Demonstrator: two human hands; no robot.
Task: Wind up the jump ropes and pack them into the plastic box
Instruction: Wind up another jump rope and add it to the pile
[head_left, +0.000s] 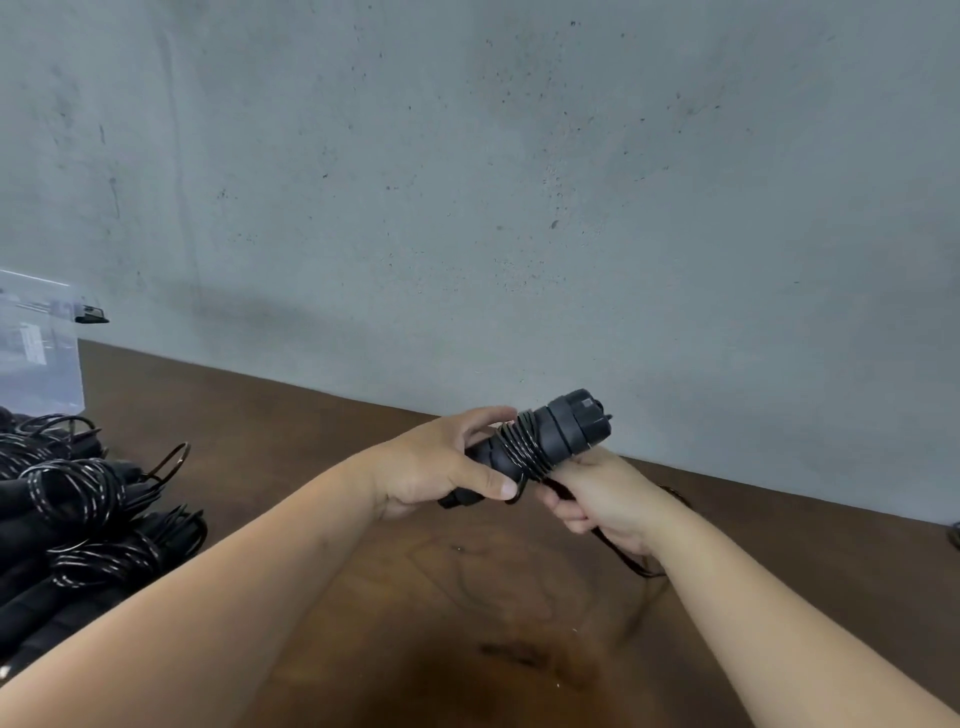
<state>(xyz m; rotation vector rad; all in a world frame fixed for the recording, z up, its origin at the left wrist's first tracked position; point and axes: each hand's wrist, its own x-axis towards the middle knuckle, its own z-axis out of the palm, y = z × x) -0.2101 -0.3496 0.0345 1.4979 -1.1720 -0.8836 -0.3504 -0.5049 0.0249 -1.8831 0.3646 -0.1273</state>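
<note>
Above the brown wooden table (311, 415), before a grey concrete wall (467, 182), the left hand (441, 467) grips the black jump rope handles (550, 436) half wound with cord (524, 452), while the right hand (597, 493) pinches the loose cord.

We see the plastic box (39, 353) and wound rope pile (78, 519) cut by the left edge; beneath the right hand's fingers (566, 512) the cord (623, 556) blurs, its end indiscernible.
</note>
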